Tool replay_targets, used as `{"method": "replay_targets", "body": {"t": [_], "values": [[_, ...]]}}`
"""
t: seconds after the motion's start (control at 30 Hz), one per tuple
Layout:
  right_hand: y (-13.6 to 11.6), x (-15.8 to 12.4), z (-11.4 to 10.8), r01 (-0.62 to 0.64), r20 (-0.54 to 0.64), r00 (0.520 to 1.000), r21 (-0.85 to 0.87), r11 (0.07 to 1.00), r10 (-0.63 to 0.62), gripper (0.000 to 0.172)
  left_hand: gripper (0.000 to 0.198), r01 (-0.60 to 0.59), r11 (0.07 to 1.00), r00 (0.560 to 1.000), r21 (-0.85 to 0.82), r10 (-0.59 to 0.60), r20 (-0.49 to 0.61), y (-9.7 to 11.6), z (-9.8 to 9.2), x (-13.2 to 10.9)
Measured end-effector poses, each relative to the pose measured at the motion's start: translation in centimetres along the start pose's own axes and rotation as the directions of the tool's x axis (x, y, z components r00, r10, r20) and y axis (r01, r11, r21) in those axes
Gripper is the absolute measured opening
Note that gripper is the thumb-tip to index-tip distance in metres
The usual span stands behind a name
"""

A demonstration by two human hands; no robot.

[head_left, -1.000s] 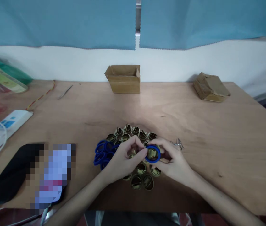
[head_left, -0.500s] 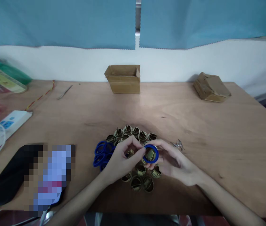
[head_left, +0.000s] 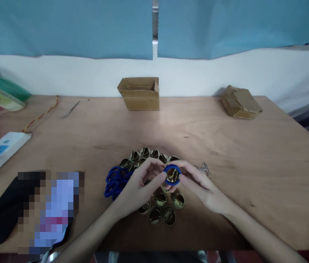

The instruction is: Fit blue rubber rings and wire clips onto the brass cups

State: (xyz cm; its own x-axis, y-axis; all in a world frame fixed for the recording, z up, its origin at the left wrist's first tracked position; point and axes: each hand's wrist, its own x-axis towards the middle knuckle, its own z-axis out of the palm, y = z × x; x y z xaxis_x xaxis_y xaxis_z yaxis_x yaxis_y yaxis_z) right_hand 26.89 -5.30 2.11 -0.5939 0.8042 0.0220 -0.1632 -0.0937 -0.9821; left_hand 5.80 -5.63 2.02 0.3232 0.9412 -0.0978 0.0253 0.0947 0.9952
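Now holding the blue ring (head_left: 172, 183) from both sides, with the thumb of the right hand (head_left: 207, 191) newly in sight on the right edge; half a second ago, only the thumb of the left hand (head_left: 140, 185) to be seen on the rim. Grip of each hand closed on the ring, thumbs in front, other fingertips partly hidden behind. Within the ring, a metal cup (head_left: 172, 175), now turned to a different slant; looks steadier for this two-sided hold, and probably being worked into line with the ring, though cannot tell how deeply seated. Held up in front of more metal cups (head_left: 160, 199), set close together on the desk (head_left: 203, 135), some covered by the hands. Just left of these, a heap of blue rings (head_left: 113, 188), partly behind the left wrist; to the right, beyond the fingers, a small tangle of wire (head_left: 204, 169). Farther back, against the white wall (head_left: 88, 75), an open box (head_left: 140, 100) and, well to the right, a crumpled box (head_left: 240, 103). Along the left side, a thin metal tool (head_left: 71, 109), a twisted cord (head_left: 41, 117), a power strip (head_left: 14, 142) and a phone (head_left: 52, 215), screen blurred out. Above, a blue curtain (head_left: 61, 29) with a narrow gap between halves.
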Motion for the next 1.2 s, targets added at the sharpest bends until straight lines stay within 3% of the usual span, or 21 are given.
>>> {"method": "replay_targets", "body": {"t": [0.33,0.8,1.03,1.2], "values": [[0.5,-0.1,0.0,-0.002,-0.012,1.0,-0.081,0.997,0.001,0.036,0.022,-0.037,0.999,0.996,0.027,0.035,0.087,0.0,-0.8,0.0],[0.3,0.2,-0.2,-0.011,-0.07,0.998,-0.243,0.97,-0.007,0.034,0.023,-0.016,0.998,1.0,0.056,0.017,-0.024,-0.2,-0.9,0.0],[1.2,0.2,-0.4,-0.001,-0.116,0.993,-0.271,0.963,-0.032,0.034,0.033,-0.038,0.997,0.996,0.068,0.032,0.087,-0.7,-0.9,0.2],[1.7,0.1,-0.4,0.013,-0.145,0.987,-0.328,0.945,-0.064,0.033,0.031,-0.039,0.992,0.998,0.121,0.031,0.063,-1.0,-0.6,0.2]]}}
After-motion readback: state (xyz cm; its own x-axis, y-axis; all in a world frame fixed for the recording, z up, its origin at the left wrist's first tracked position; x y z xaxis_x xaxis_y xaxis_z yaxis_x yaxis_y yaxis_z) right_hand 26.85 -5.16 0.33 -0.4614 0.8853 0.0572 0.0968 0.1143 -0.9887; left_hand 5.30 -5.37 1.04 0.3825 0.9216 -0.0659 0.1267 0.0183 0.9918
